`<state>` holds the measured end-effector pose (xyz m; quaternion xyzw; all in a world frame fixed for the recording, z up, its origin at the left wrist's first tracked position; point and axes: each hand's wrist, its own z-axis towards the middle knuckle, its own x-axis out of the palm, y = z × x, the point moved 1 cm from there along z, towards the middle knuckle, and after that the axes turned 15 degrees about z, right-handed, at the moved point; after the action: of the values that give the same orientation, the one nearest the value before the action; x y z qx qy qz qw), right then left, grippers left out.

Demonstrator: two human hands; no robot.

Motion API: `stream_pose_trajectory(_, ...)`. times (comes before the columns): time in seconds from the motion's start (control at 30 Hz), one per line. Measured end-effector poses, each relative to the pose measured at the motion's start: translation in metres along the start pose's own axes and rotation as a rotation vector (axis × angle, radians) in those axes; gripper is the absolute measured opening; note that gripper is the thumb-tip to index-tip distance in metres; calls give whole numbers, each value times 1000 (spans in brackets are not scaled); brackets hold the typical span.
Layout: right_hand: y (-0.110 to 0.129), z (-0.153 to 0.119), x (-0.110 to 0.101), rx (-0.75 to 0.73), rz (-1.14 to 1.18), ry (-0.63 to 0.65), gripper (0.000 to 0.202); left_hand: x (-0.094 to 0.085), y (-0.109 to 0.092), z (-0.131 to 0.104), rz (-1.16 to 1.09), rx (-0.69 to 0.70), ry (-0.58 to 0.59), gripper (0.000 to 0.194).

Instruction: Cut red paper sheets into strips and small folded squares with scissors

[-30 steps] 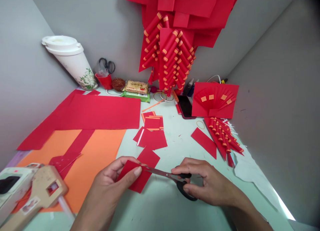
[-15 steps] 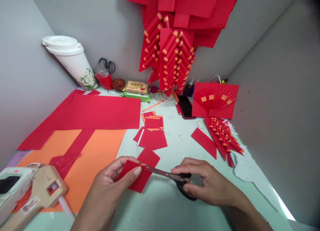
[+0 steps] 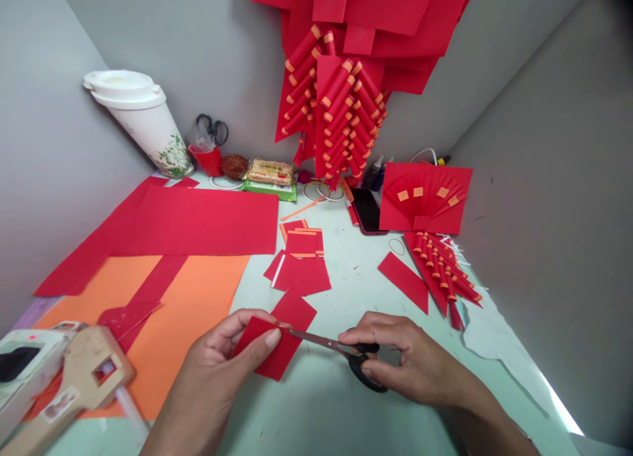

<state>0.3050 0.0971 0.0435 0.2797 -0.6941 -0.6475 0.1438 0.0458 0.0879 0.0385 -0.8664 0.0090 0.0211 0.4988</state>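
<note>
My left hand (image 3: pixel 222 360) pinches a red paper piece (image 3: pixel 277 362) between thumb and fingers, low in the middle of the view. Black-handled scissors (image 3: pixel 366 370) are gripped in my right hand (image 3: pixel 410 360), their blades pointing left and meeting the paper's edge near my left thumb. Another red piece (image 3: pixel 302 311) shows just behind the held one. Farther back lie small red pieces with orange strips (image 3: pixel 301 243) and a plain red piece (image 3: pixel 309 275). To the right rests a red rectangle (image 3: pixel 403 281).
At left are large red sheets (image 3: pixel 208 222), orange paper (image 3: pixel 163 350) and a beige glue gun (image 3: pixel 93 370). Behind stand a white cup (image 3: pixel 143 120) and a red cup (image 3: pixel 206 159). Red firecracker decorations (image 3: pixel 341 120) hang at the back; a phone (image 3: pixel 368 209) lies below.
The scissors' handles have closed very slightly in my right hand. My left hand and the paper look unmoved.
</note>
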Motion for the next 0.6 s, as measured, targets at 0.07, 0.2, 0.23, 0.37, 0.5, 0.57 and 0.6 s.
stream_pose_trajectory(0.07, -1, 0, 0, -6, 0, 0, 44, 0, 0, -1, 0, -2, 7, 20)
stream_pose_trajectory(0.2, 0, 0, 0, -15, -1, -9, 43, -1, 1, -1, -5, 1, 14, 21)
stream_pose_trajectory(0.23, 0, 0, 0, -15, -4, -12, 43, -1, 1, 0, -7, 4, 10, 21)
stream_pose_trajectory(0.37, 2, 1, 0, -24, -15, -17, 45, 0, 1, 1, -10, 7, -10, 23)
stream_pose_trajectory(0.5, 2, 2, 2, -21, -9, -2, 44, 3, -2, -2, -24, 5, 24, 24)
stream_pose_trajectory(0.57, 1, 2, 2, -24, -6, 2, 42, 5, -4, -4, -28, -3, 42, 24)
stream_pose_trajectory(0.6, 1, 3, 3, -24, -5, 3, 41, 5, -4, -5, -24, -4, 39, 23)
